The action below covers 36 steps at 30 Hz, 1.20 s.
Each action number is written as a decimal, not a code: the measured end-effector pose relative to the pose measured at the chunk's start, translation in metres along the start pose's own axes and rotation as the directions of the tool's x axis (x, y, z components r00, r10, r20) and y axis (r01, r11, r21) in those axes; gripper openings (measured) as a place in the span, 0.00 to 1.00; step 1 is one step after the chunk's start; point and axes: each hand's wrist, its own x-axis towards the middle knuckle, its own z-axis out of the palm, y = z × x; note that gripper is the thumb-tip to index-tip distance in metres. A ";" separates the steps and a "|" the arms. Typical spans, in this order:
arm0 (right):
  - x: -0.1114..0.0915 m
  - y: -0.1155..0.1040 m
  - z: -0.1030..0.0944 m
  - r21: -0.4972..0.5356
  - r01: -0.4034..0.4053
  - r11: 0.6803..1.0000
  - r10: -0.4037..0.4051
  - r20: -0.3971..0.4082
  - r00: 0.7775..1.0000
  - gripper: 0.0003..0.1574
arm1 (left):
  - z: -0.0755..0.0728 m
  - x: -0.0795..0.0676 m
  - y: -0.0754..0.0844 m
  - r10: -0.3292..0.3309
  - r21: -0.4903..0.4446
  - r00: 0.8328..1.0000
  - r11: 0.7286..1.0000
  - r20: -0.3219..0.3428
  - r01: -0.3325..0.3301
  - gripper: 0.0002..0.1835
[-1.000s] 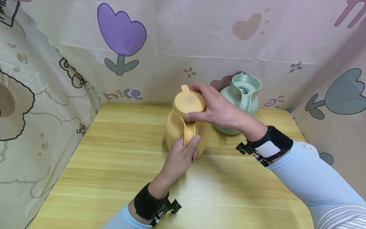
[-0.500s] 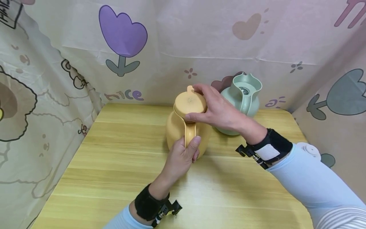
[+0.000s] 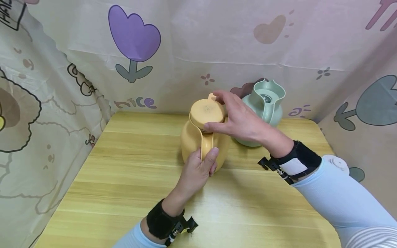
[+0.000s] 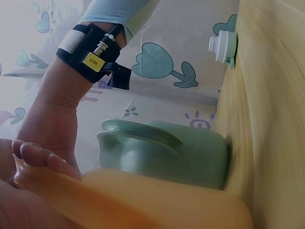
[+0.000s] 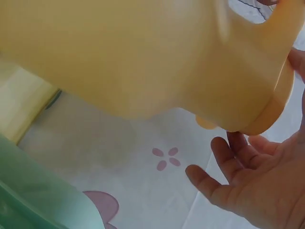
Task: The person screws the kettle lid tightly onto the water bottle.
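Note:
A yellow thermos jug (image 3: 190, 137) stands upright on the table, its handle toward me. My left hand (image 3: 198, 168) grips that handle, thumb lying along it. On top of the jug sits a round yellow lid (image 3: 207, 112) with a small tab (image 3: 212, 97) at its far edge. My right hand (image 3: 240, 115) holds the lid by its rim, thumb at the near side and fingers round the far right. From the right wrist view, fingertips (image 5: 233, 138) meet the lid's edge (image 5: 269, 119) while other fingers stay extended. The left wrist view shows fingers (image 4: 35, 155) curled round the handle.
Behind my right hand stands a green thermos jug (image 3: 274, 115) with an open top, close to the yellow one. A white and green lid (image 4: 223, 46) lies on the table's (image 3: 124, 165) right edge. Patterned cloth (image 3: 186, 41) hangs behind and at both sides.
My right hand has turned the lid clockwise: its tab has swung right, toward my fingers. My left hand keeps its grip on the handle, and the jug stays in place.

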 end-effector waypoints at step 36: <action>0.017 -0.004 -0.016 -0.040 0.209 0.977 -0.198 0.182 0.963 0.48 | 0.001 -0.001 -0.001 0.006 0.014 1.000 1.000 -0.009 -0.006 0.22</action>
